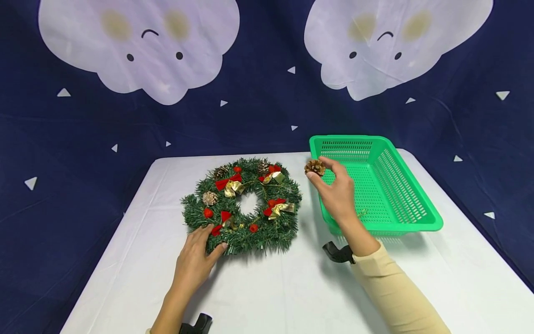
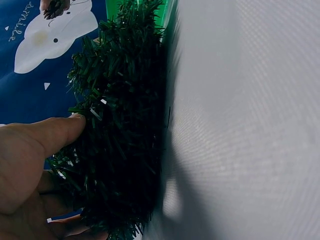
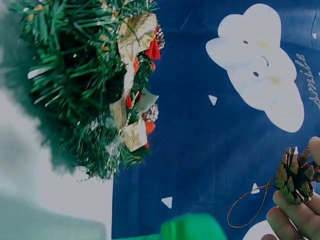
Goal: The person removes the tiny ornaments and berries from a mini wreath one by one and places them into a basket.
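Observation:
A green Christmas wreath [image 1: 258, 239] lies on the white table, decorated with red and gold bows, red berries and pinecones. My left hand [image 1: 195, 262] rests on its near left edge, thumb apart from the fingers; the left wrist view has the thumb tip at the wreath's needles [image 2: 120, 110]. My right hand [image 1: 340, 192] pinches a brown pinecone [image 1: 314, 167] between thumb and fingers, up beside the basket's left rim. From the pinecone [image 3: 295, 175] a thin gold loop of cord [image 3: 230, 212] hangs out in the right wrist view.
A green plastic basket [image 1: 421, 227] with slotted walls stands at the right of the table, partly behind my right forearm; a small gold-green bit [image 1: 362, 213] shows inside it. Behind the table [image 1: 258, 297] hangs a dark blue cloth [image 1: 267, 116] with white clouds and triangles.

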A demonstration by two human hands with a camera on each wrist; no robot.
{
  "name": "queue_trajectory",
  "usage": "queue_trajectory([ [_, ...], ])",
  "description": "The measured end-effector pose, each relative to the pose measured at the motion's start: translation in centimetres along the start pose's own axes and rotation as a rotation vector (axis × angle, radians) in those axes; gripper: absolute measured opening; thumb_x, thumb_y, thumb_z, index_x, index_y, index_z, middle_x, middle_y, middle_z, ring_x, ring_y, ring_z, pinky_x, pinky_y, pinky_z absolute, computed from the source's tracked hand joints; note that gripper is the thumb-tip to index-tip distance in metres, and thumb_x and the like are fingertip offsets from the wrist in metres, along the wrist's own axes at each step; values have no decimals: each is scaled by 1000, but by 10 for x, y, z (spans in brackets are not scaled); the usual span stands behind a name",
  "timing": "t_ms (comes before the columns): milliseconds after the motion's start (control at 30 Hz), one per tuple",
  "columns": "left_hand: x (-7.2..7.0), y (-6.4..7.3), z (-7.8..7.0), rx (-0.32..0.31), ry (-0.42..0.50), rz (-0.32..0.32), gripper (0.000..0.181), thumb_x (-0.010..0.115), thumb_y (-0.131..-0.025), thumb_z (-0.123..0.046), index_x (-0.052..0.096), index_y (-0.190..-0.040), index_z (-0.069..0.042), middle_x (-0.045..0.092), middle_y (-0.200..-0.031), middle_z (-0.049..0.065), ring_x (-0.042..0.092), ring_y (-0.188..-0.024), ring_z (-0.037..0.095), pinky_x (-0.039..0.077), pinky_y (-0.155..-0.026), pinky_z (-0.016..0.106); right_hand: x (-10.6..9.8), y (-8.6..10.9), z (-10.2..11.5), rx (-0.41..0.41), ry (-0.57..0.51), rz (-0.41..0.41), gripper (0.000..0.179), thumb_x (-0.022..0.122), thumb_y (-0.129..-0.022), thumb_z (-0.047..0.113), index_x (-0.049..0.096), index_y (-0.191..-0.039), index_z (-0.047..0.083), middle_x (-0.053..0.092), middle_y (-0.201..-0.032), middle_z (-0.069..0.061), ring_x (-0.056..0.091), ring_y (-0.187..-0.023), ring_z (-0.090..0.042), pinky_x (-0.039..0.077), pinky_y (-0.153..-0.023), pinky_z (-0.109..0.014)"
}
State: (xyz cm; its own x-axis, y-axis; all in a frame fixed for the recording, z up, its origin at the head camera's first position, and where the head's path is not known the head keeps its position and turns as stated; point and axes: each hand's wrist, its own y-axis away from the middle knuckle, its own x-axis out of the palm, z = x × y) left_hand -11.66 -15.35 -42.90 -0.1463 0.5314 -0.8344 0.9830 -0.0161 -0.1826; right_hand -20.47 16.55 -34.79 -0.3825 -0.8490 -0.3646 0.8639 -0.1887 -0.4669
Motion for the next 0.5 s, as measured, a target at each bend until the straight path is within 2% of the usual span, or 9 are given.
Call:
queue_trajectory([
  [400,0,0,0,2,-3,-8,66,65,-87,-40,45,-140,-5,48,-142,19,38,-134,38,37,-102,61,-19,3,-11,2,28,-40,48,72,-84,24,58,-126,6,59,-126,-17,51,-122,-33,41,-101,-49],
  [500,0,1,0,4,-4,-9,66,65,-87,-40,45,-139,-5,48,-141,20,38,-134,38,37,-102,61,-24,4,-15,23,45,-43,49,72,-84,26,58,-127,8,58,-128,-17,51,-123,-33,41,-100,-49],
])
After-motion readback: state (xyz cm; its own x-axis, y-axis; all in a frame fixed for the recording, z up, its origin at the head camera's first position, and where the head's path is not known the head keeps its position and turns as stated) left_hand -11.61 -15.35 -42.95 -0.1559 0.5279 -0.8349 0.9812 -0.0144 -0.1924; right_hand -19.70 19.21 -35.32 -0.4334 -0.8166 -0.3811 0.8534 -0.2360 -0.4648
